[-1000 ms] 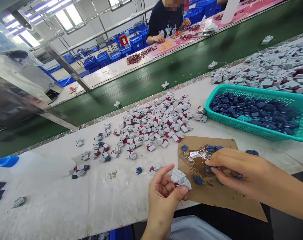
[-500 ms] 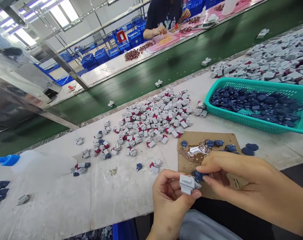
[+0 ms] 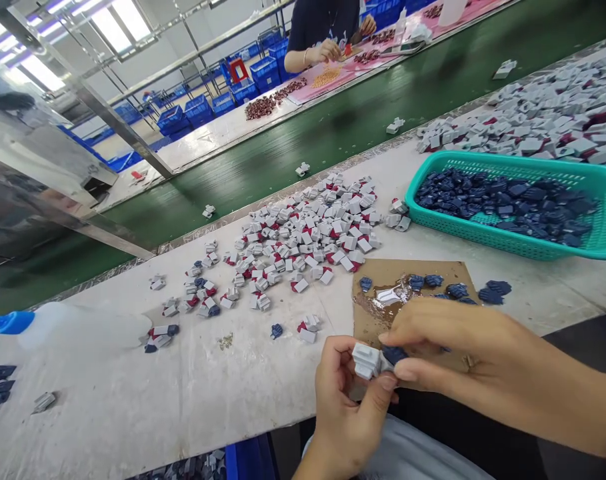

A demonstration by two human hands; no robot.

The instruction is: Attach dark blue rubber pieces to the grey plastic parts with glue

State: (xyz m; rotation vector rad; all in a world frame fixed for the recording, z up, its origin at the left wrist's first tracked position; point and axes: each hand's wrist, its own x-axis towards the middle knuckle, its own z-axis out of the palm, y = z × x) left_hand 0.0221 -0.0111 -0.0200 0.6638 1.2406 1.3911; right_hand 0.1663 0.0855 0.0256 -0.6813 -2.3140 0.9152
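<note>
Between the thumb and fingers of my left hand [image 3: 350, 407] is a light grey plastic part [image 3: 367, 361] with stepped sides. My right hand [image 3: 463, 353] pinches a small dark blue plastic piece [image 3: 393, 353] and presses it against the grey part's right end. The fingertips of both hands nearly meet there and hide part of the joint. Behind my right hand lies a brown cardboard sheet [image 3: 365, 320] with a wet, glossy patch, a white piece [image 3: 389, 295] in it, and several dark blue pieces [image 3: 434, 281].
A teal basket [image 3: 487, 239] of dark blue pieces stands right. Grey and maroon parts [image 3: 307, 233] are heaped mid-table, with a larger heap [image 3: 543, 123] beyond. A bottle with a blue cap [image 3: 13, 322] lies left. Past the green conveyor [image 3: 263, 157] a person [image 3: 323, 33] works.
My right hand has brought the dark blue piece up against the grey part, and the fingers of both hands are closer together. Parts on the conveyor have shifted left.
</note>
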